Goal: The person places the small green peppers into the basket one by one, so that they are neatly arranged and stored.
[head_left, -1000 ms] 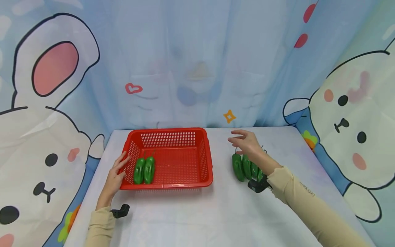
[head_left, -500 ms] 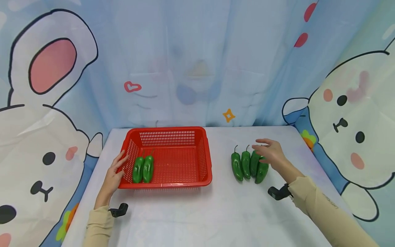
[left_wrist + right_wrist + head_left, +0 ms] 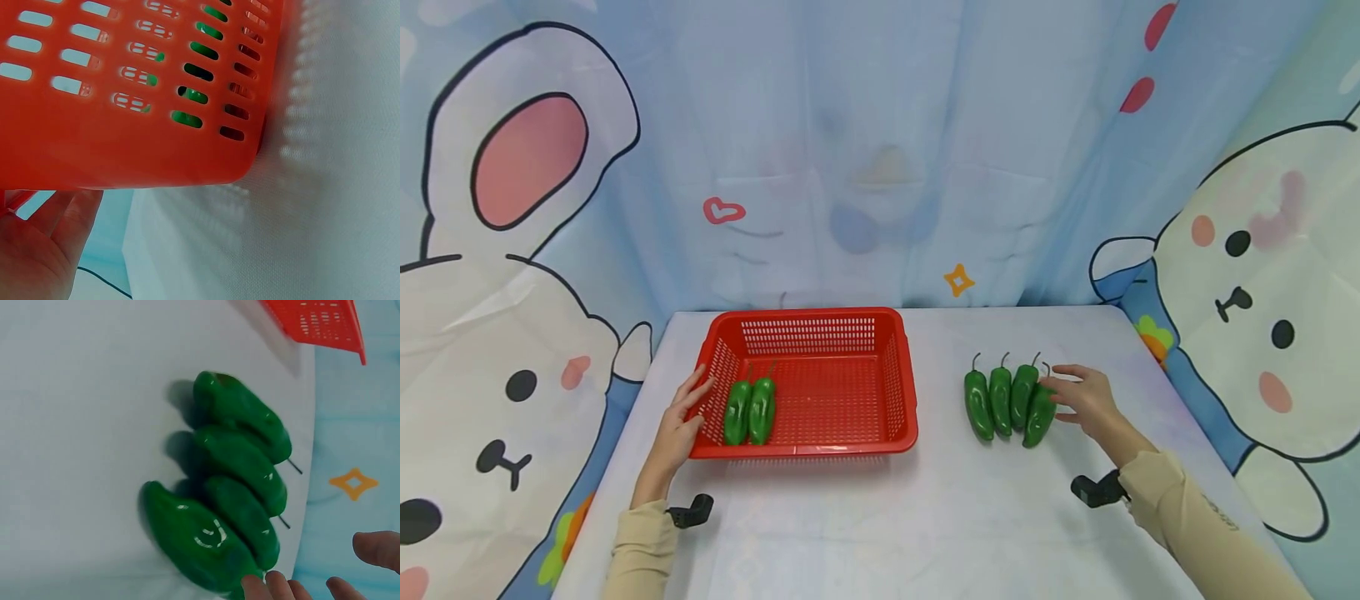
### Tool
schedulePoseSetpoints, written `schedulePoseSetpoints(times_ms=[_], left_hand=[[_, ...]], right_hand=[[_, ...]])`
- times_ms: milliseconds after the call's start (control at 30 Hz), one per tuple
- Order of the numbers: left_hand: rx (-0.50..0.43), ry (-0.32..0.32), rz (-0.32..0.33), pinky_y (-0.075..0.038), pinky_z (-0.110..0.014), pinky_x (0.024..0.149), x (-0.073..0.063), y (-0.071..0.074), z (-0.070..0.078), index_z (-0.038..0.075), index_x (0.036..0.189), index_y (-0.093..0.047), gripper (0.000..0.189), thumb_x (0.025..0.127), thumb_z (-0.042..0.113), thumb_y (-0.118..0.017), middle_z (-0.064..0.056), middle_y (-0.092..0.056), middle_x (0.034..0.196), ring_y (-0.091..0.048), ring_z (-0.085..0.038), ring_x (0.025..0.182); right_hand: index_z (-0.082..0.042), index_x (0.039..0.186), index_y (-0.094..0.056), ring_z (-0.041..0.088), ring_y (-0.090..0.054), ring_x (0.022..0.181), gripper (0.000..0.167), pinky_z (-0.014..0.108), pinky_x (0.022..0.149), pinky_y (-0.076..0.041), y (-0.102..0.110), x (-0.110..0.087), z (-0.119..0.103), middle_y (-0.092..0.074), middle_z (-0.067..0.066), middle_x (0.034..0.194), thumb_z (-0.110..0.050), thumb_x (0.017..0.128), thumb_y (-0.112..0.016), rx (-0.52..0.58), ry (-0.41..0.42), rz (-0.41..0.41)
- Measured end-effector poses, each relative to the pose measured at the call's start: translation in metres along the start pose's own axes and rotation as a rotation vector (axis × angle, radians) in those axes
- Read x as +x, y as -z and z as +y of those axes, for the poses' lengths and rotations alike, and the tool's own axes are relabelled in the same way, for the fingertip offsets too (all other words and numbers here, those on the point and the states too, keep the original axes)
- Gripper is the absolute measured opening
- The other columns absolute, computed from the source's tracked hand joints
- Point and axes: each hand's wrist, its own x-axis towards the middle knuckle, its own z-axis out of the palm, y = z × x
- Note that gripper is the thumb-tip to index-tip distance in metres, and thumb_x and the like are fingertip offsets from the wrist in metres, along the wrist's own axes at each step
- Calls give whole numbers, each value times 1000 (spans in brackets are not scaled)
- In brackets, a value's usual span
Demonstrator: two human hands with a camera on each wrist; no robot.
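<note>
Right hand (image 3: 1084, 402): thumb and fingers spread apart, nothing pinched; fingertips at the upper right flank of the rightmost green pepper (image 3: 1040, 418), touching or just beside it, I cannot tell which. That pepper lies on the white worktop (image 3: 865, 533), right of the red basket (image 3: 805, 452) and well apart from it, its lower end slanting towards me and to the left. Three other peppers (image 3: 1000, 402) lie to its left, closely packed, stems pointing away from me. Left hand (image 3: 676, 429): fingers fairly straight, resting at the basket's left rim. Inside, two peppers (image 3: 738, 414) lie side by side against the left end. Handling estimate: light, fairly firm, skin glossy and probably slippery, with a taper that could roll under a one-sided push. Real or imitation, I cannot tell. Best hold, in my judgement: thumb and fingers on opposite flanks, across the thick upper body, with gentle pressure. The thin, curved stem (image 3: 1047, 369) looks too weak to lift by. The neighbouring pepper leaves little finger room on the left flank.
</note>
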Motion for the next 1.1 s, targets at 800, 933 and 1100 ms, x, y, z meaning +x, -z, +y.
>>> schedulePoseSetpoints(times_ms=[800, 933, 1100], left_hand=[[6, 23, -2, -22, -11, 98, 3, 1, -6, -16, 141, -41, 59, 82, -21, -38, -25, -21, 159, -11, -43, 147], [7, 7, 0, -23, -5, 93, 2, 0, -7, -17, 139, -42, 57, 82, -22, -38, -27, -22, 158, -11, -45, 146], [14, 7, -3, -25, -3, 91, 3, 1, -6, -16, 140, -42, 58, 83, -22, -38, -26, -22, 158, -12, -45, 146]], right_hand=[[11, 148, -27, 52, -42, 130, 66, 61, 96, -42, -2, 22, 45, -33, 39, 146, -17, 96, -55, 68, -82, 21], [10, 148, -27, 52, -43, 129, 66, 62, 96, -42, -4, 21, 47, -33, 40, 145, -16, 95, -56, 68, -87, 24], [8, 148, -31, 50, -50, 122, 66, 60, 94, -45, -6, 24, 49, -39, 39, 140, -13, 93, -60, 75, -94, 50]])
